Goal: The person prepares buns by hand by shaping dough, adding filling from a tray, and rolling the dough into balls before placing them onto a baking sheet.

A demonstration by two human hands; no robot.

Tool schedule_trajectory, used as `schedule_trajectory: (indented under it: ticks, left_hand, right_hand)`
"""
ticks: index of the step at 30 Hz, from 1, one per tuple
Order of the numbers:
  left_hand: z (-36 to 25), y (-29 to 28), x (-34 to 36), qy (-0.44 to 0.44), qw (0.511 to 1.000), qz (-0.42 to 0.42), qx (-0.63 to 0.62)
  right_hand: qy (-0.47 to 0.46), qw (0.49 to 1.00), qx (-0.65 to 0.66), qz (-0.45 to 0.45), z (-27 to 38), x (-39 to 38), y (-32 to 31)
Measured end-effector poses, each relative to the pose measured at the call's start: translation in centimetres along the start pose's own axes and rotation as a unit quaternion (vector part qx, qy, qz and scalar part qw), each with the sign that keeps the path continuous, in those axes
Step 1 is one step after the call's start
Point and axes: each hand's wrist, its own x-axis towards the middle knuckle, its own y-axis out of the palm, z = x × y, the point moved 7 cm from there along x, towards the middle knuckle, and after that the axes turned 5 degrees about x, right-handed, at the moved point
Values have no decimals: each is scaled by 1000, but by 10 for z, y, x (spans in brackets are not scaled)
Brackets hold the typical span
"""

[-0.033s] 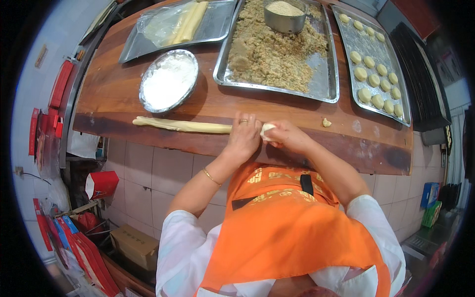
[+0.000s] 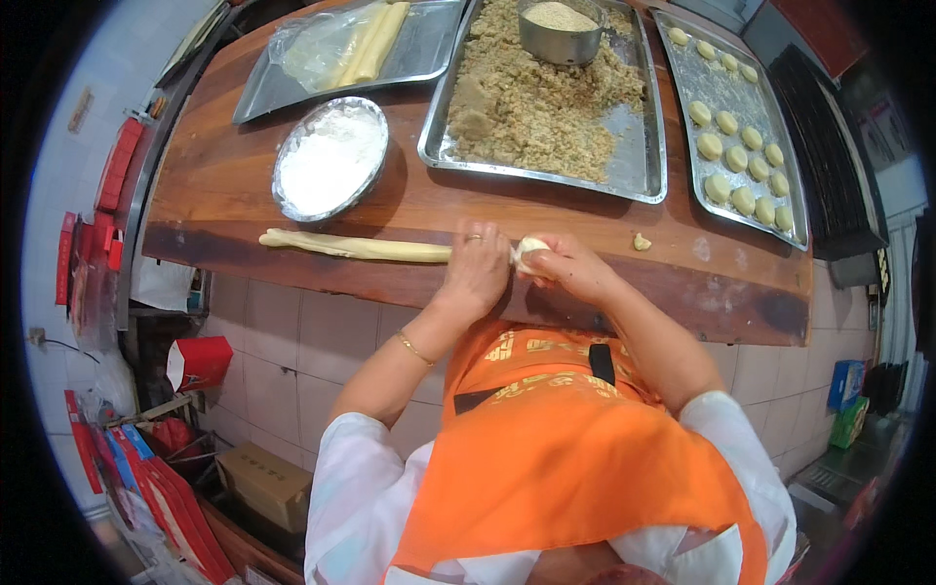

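Observation:
A long, pale dough rope [image 2: 361, 248] lies along the table's near edge. Its right end runs under my left hand [image 2: 476, 268], whose fingers curl closed over it. Close beside, my right hand [image 2: 570, 268] pinches a small whitish dough piece [image 2: 531, 252] between thumb and fingers. The two hands almost meet, so whether the piece still joins the rope is hidden. A small dough scrap [image 2: 641, 242] rests on the wood to the right of my right hand.
Beyond the rope stands a bowl of white flour [image 2: 331, 161]. Farther back are a tray with dough strips [image 2: 375, 44] under plastic, a tray of crumbly brown filling [image 2: 536, 117] holding a metal pot [image 2: 561, 39], and a tray of round dough pieces [image 2: 741, 161] at right.
The dough piece in my right hand shows more roundly above the fingers, and that hand has turned slightly. My left hand stays on the rope.

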Motion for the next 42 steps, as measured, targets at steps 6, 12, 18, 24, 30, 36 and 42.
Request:
schedule_trajectory:
  ticks: [6, 12, 18, 24, 30, 36, 42]
  left_hand:
    - [-28, -37, -2, -25, 915, -38, -400]
    - [-50, -3, 1, -111, 808, 36, -578]
    - [-29, -20, -1, -90, 913, -120, -379]
    - [-32, -19, -3, -120, 921, -134, -345]
    - [-23, -18, -4, -126, 930, -132, -318]
    - [-49, -24, 43, 3, 928, -200, -316]
    - [-92, -1, 57, 204, 972, -51, -101]
  right_hand:
    - [27, 993, -110, -25, 9, -33, -33]
    - [65, 928, -348, -119, 13, -60, -33]
    - [-160, 713, -573, -371, 44, -117, -80]
    - [-219, 873, -323, -292, 35, -90, -61]
    - [-312, 842, -421, -131, 28, -46, -7]
    - [-304, 898, -119, -294, 46, -60, -60]
    - [-298, 855, -236, -354, 89, -61, -107]
